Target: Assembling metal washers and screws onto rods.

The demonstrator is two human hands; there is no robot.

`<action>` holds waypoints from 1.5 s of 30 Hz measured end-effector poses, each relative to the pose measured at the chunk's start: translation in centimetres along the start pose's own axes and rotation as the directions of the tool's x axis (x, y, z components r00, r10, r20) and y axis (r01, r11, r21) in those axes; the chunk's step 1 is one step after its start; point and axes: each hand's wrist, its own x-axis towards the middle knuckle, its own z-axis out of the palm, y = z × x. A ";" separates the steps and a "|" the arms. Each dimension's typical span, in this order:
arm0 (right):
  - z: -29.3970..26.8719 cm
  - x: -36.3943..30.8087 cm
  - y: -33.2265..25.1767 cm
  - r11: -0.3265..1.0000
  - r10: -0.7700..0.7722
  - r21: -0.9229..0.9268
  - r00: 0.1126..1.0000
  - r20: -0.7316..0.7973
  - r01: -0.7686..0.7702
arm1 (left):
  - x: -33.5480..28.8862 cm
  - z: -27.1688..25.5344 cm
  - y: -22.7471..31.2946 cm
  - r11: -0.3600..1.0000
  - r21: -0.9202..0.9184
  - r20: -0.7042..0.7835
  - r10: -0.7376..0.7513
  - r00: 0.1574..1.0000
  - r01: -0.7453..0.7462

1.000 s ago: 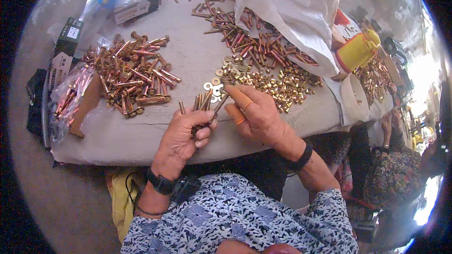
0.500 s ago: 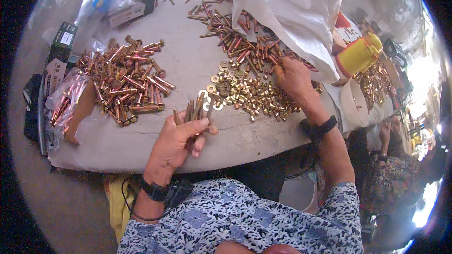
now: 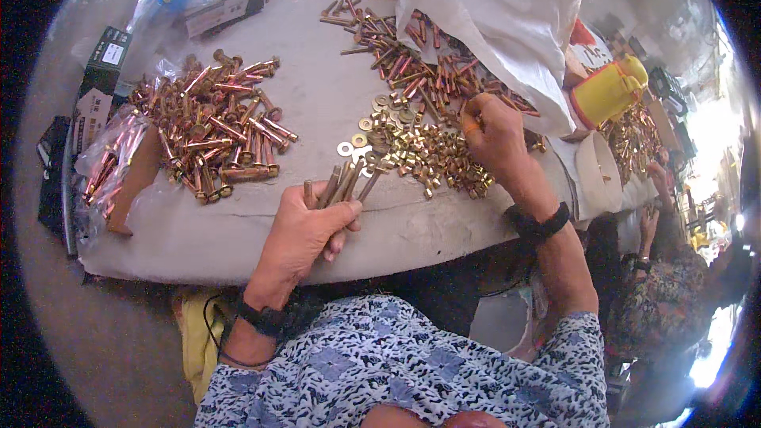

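My left hand (image 3: 305, 230) is closed around several brass-coloured bolts (image 3: 342, 182), which stick up in a fan above the thumb and fingers near the table's front edge. Curled fingers of my right hand (image 3: 498, 133) press together at the right side of the nuts; what they hold, if anything, is hidden. Beside and below it lies a heap of small gold-coloured nuts (image 3: 444, 160). Flat washers (image 3: 359, 140) are scattered at the left of that heap. Behind the nuts spreads a long pile of loose bolts (image 3: 412, 71), partly under a white sack.
A pile of bolts with nuts on them (image 3: 214, 127) lies on the left of the table (image 3: 309, 79). A bolt-filled plastic bag and dark boxes (image 3: 99, 87) stand at the left edge. At right are the white sack (image 3: 507, 24), a yellow container (image 3: 606, 93) and another person's hands (image 3: 652, 218).
My right hand has shifted slightly and its fingers have curled in more tightly. My left hand still grips the bolts, which have tilted a little to the right.
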 end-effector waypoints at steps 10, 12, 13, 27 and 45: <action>0.9 0.4 -0.6 0.952 0.235 -0.252 0.946 0.225 -0.176 | -0.1 0.3 -0.1 0.996 0.088 -0.018 0.030 0.999 -0.029; 1.0 1.2 -0.6 0.902 0.360 -0.362 0.876 0.322 -0.237 | -0.1 0.5 -0.2 0.996 0.079 -0.011 0.043 0.999 -0.042; 0.9 1.6 -0.9 0.891 0.392 -0.371 0.854 0.341 -0.261 | -0.1 0.5 -0.3 0.996 0.072 -0.013 0.047 0.999 -0.046; -1.3 -0.9 -3.3 0.974 -0.007 0.226 0.999 -0.038 0.016 | -0.1 0.7 -0.4 0.992 0.118 -0.022 0.049 0.999 -0.046; 0.0 -5.3 -11.7 0.008 0.470 0.894 0.791 0.391 -0.447 | -0.3 0.9 -0.6 0.949 0.313 0.043 0.033 0.999 -0.045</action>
